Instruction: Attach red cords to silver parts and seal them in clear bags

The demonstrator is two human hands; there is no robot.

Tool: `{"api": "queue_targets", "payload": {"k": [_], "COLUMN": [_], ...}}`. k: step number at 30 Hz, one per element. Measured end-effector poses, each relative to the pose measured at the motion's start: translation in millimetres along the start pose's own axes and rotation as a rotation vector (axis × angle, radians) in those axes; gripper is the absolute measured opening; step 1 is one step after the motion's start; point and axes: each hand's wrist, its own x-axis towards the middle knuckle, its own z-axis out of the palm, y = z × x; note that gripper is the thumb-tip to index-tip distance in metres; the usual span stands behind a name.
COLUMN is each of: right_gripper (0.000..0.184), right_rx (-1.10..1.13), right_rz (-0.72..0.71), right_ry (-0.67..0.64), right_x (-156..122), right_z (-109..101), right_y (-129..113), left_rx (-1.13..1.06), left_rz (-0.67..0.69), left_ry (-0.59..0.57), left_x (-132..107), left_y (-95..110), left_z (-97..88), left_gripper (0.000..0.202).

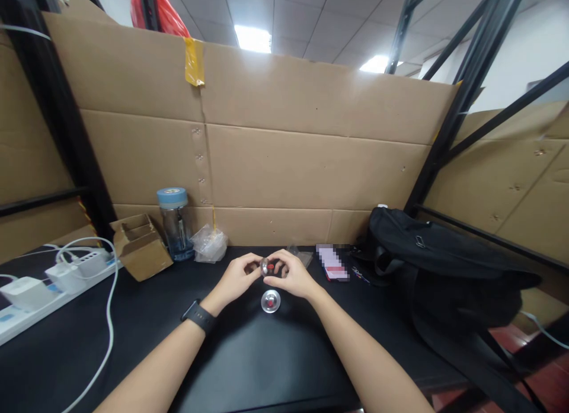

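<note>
Both hands meet over the middle of the black table (249, 365). My left hand (237, 278), with a black watch on its wrist, and my right hand (293, 275) pinch a small round silvery part with a red centre (268, 266) between their fingertips. Just below them a second round silvery disc (270, 301) lies flat on the table, touched by neither hand.
Along the cardboard back wall stand an open small carton (140, 247), a blue-lidded bottle (174, 223) and a crumpled clear bag (208, 243). A white power strip with chargers and cables (57, 277) lies left. A black backpack (440, 265) fills the right side.
</note>
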Motion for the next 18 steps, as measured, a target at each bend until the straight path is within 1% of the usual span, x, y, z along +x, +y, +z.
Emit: {"api": "queue_targets", "payload": {"k": [4, 8, 11, 14, 18], "right_gripper": [0.041, 0.038, 0.039, 0.041, 0.043], "right_rx": [-0.063, -0.083, -0.09, -0.09, -0.164], "right_rz": [-0.072, -0.108, -0.131, -0.142, -0.13], "right_ry": [0.0, 0.002, -0.012, -0.021, -0.034], "right_x": [-1, -1, -1, -1, -1], "right_z": [3, 4, 5, 3, -1], "right_y": [-7, -8, -6, -4, -4], "left_rx": [-0.057, -0.038, 0.07, 0.2, 0.357], "left_rz": [-0.023, -0.014, -0.004, 0.035, 0.099], "left_ry": [-0.041, -0.088, -0.071, -0.068, -0.128], "left_x": [-1, -1, -2, -3, -3], "left_y": [1, 1, 4, 12, 17], "left_z": [3.5, 3.6, 3.1, -0.8, -16.0], "left_gripper": [0.024, 0.019, 0.011, 0.005, 0.005]}}
